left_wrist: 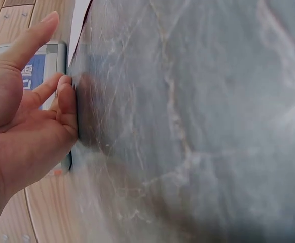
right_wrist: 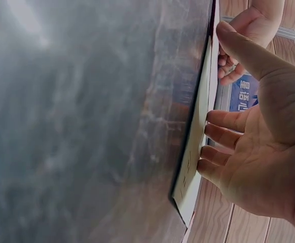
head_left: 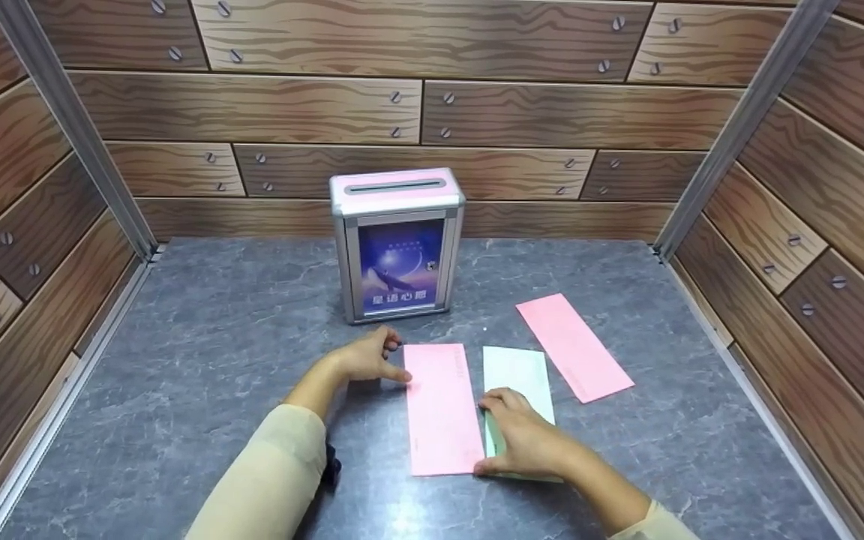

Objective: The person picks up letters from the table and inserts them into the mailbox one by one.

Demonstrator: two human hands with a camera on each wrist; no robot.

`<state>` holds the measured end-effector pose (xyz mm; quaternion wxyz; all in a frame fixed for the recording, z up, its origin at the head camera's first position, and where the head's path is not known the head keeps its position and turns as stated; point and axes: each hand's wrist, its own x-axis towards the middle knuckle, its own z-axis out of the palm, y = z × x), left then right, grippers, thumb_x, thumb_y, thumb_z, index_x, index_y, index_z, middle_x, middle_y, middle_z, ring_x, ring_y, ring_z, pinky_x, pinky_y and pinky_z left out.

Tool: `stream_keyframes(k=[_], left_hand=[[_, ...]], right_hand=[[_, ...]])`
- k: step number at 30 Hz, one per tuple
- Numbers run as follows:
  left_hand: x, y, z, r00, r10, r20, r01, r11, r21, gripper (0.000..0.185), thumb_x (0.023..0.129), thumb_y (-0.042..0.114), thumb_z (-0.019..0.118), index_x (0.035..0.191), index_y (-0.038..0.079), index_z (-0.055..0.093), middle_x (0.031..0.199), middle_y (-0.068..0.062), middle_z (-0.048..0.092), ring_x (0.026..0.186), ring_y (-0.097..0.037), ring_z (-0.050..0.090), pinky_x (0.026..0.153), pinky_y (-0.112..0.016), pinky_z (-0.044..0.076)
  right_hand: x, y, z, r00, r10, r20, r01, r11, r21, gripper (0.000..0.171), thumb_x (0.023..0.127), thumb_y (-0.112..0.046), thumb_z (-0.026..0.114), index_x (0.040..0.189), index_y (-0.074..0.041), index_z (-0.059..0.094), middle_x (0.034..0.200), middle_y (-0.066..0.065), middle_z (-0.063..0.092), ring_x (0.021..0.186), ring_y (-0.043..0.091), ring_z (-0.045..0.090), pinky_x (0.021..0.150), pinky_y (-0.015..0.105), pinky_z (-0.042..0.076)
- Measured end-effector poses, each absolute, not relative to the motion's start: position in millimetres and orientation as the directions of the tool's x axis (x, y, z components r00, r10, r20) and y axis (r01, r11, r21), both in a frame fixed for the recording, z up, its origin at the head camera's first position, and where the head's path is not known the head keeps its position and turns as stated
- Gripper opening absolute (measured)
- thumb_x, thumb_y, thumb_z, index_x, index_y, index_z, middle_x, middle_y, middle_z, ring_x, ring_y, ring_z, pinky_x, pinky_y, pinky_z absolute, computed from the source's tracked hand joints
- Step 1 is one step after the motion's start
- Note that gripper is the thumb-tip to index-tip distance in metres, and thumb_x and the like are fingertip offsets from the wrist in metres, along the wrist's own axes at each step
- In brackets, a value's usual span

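A long pink envelope with small print lies flat on the table in the head view. At its left edge, the thumb of my left hand touches the paper while the other fingers curl loosely. My right hand spans a pale green envelope, its fingertips resting on it and its thumb at the pink envelope's lower right corner. The right wrist view shows straight fingers of the right hand against the green envelope. In the left wrist view, the left hand has its thumb raised off the other fingers.
Behind the envelopes stands a silver-framed box with a slot in its pink top and a small lock on its front. Another pink envelope lies slanted at the right. Wood-patterned walls enclose the grey marbled table.
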<state>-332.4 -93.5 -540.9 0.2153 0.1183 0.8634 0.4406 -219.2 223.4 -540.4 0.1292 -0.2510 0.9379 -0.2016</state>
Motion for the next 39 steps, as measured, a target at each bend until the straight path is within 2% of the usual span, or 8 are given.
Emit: stream_keyframes(k=[9, 16, 20, 24, 26, 29, 33, 39], left_hand=[[-336.1, -81.9, -535.1, -0.884, 0.372, -0.282, 0.103, 0.745, 0.659, 0.080, 0.083, 0.039, 0.095, 0.145, 0.008, 0.054, 0.146, -0.017, 0.058, 0.139, -0.033, 0.055, 0.124, -0.051, 0.046], [-337.4, -81.4, -533.6, -0.879, 0.374, -0.295, 0.106, 0.757, 0.645, 0.075, 0.089, 0.045, 0.090, 0.145, 0.009, 0.055, 0.150, -0.019, 0.058, 0.143, -0.035, 0.055, 0.125, -0.053, 0.045], [-338.3, -83.9, -536.2, -0.880, 0.377, -0.288, 0.093, 0.732, 0.675, 0.068, 0.091, 0.040, 0.089, 0.142, 0.009, 0.056, 0.146, -0.017, 0.059, 0.139, -0.034, 0.055, 0.125, -0.052, 0.044], [-338.7, -85.2, -538.3, -0.882, 0.390, -0.265, 0.056, 0.645, 0.762, 0.057, 0.093, 0.025, 0.086, 0.138, 0.006, 0.055, 0.137, -0.016, 0.058, 0.132, -0.031, 0.055, 0.123, -0.049, 0.044], [-338.4, -84.0, -538.8, -0.885, 0.395, -0.247, 0.035, 0.585, 0.810, 0.051, 0.094, 0.016, 0.083, 0.134, 0.004, 0.053, 0.131, -0.014, 0.059, 0.124, -0.027, 0.056, 0.118, -0.045, 0.046], [-337.0, -81.1, -540.0, -0.900, 0.380, -0.214, 0.014, 0.515, 0.857, 0.043, 0.095, 0.007, 0.077, 0.129, 0.001, 0.051, 0.117, -0.010, 0.059, 0.108, -0.021, 0.057, 0.100, -0.035, 0.052], [-333.8, -77.3, -542.9, -0.926, 0.336, -0.173, 0.013, 0.486, 0.874, 0.035, 0.095, 0.002, 0.069, 0.125, 0.001, 0.051, 0.103, -0.004, 0.053, 0.092, -0.017, 0.053, 0.079, -0.025, 0.047], [-330.1, -75.4, -545.5, -0.940, 0.314, -0.134, 0.024, 0.455, 0.890, 0.031, 0.097, -0.001, 0.065, 0.123, 0.004, 0.050, 0.097, -0.001, 0.049, 0.085, -0.016, 0.051, 0.072, -0.024, 0.044]], right_hand=[[-215.6, 224.4, -540.8, -0.838, -0.536, -0.098, -0.449, 0.782, -0.433, 0.102, 0.081, -0.055, 0.092, 0.156, -0.001, 0.049, 0.161, 0.020, 0.044, 0.153, 0.041, 0.041, 0.124, 0.062, 0.045], [-216.7, 221.4, -541.2, -0.853, -0.515, -0.088, -0.437, 0.795, -0.421, 0.098, 0.078, -0.049, 0.097, 0.152, -0.002, 0.053, 0.157, 0.019, 0.047, 0.152, 0.042, 0.041, 0.124, 0.062, 0.045], [-216.8, 220.8, -541.8, -0.854, -0.510, -0.104, -0.424, 0.797, -0.430, 0.098, 0.078, -0.050, 0.096, 0.153, -0.004, 0.053, 0.158, 0.018, 0.046, 0.153, 0.041, 0.040, 0.124, 0.062, 0.045], [-217.5, 220.2, -541.8, -0.854, -0.507, -0.119, -0.410, 0.796, -0.446, 0.099, 0.078, -0.050, 0.096, 0.154, -0.005, 0.052, 0.159, 0.017, 0.045, 0.153, 0.041, 0.039, 0.124, 0.062, 0.045], [-217.1, 220.4, -541.1, -0.854, -0.506, -0.119, -0.407, 0.794, -0.452, 0.099, 0.078, -0.050, 0.096, 0.154, -0.005, 0.052, 0.159, 0.018, 0.045, 0.153, 0.041, 0.039, 0.123, 0.062, 0.045], [-217.0, 220.5, -540.5, -0.852, -0.511, -0.115, -0.411, 0.788, -0.458, 0.097, 0.078, -0.049, 0.096, 0.154, -0.006, 0.052, 0.159, 0.018, 0.045, 0.153, 0.041, 0.039, 0.123, 0.062, 0.045], [-217.2, 219.9, -540.9, -0.848, -0.520, -0.101, -0.425, 0.781, -0.457, 0.097, 0.079, -0.047, 0.096, 0.154, -0.005, 0.052, 0.159, 0.019, 0.045, 0.153, 0.042, 0.039, 0.124, 0.062, 0.044], [-214.1, 219.4, -543.9, -0.847, -0.524, -0.092, -0.437, 0.784, -0.442, 0.097, 0.080, -0.045, 0.096, 0.155, -0.002, 0.052, 0.158, 0.020, 0.046, 0.152, 0.043, 0.040, 0.124, 0.063, 0.044]])
